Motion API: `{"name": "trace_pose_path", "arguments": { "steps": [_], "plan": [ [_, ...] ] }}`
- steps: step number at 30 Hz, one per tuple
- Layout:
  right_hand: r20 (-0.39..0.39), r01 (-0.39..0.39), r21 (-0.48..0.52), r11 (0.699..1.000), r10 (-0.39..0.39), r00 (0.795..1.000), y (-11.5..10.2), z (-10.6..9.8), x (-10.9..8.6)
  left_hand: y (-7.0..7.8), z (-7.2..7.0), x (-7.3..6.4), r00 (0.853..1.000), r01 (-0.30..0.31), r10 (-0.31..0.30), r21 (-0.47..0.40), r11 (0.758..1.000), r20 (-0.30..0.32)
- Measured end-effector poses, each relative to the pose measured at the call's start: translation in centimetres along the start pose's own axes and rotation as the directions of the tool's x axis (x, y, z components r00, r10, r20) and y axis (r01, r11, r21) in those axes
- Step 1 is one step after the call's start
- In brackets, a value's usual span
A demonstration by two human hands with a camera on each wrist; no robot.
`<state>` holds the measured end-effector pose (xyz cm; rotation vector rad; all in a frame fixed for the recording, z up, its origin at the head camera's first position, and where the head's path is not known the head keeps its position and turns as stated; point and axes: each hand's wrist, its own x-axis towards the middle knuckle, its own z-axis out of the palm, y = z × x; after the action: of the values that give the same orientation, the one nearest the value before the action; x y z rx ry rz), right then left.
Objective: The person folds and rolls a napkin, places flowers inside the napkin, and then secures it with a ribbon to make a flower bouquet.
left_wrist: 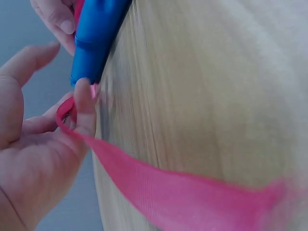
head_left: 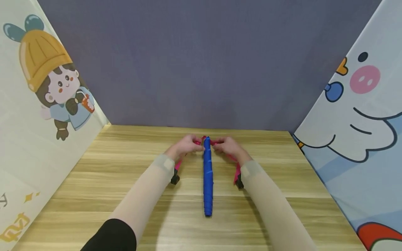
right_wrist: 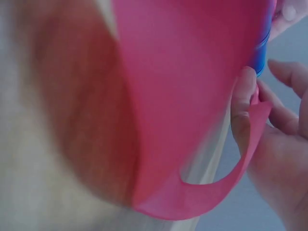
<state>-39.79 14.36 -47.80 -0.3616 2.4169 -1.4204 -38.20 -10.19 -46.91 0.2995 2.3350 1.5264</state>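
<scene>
A long, slim blue roll (head_left: 208,177), ridged along its length, lies on the wooden table and points away from me. At its far end my left hand (head_left: 188,144) is on the left side and my right hand (head_left: 229,146) on the right. A pink ribbon (left_wrist: 159,185) loops between the left hand's curled fingers, and its wide tail hangs toward the wrist. On the other side, the ribbon (right_wrist: 211,195) also runs between the right hand's fingers. Both hands hold it close to the roll's tip; whether it is knotted there is hidden.
The wooden table (head_left: 125,167) meets a grey-blue panel (head_left: 201,62) at the back. Printed cartoon panels stand at the left (head_left: 19,139) and right (head_left: 370,122). A small black block (head_left: 175,176) shows by the left wrist, another black block (head_left: 239,182) by the right.
</scene>
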Motion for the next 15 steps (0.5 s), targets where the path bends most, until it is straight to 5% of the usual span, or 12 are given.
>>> {"name": "trace_pose_path", "arguments": {
  "steps": [6, 15],
  "plan": [
    [0.086, -0.04, 0.034, 0.999, 0.037, 0.996, 0.1, 0.4, -1.0, -0.2, 0.2, -1.0, 0.994, 0.01, -0.017, 0.068, 0.998, 0.106],
    [0.069, -0.016, -0.055, 0.998, 0.02, 0.997, 0.3, 1.0, -1.7, -1.0, 1.6, -1.6, 1.0, 0.013, -0.014, 0.082, 0.997, 0.004]
  ]
}}
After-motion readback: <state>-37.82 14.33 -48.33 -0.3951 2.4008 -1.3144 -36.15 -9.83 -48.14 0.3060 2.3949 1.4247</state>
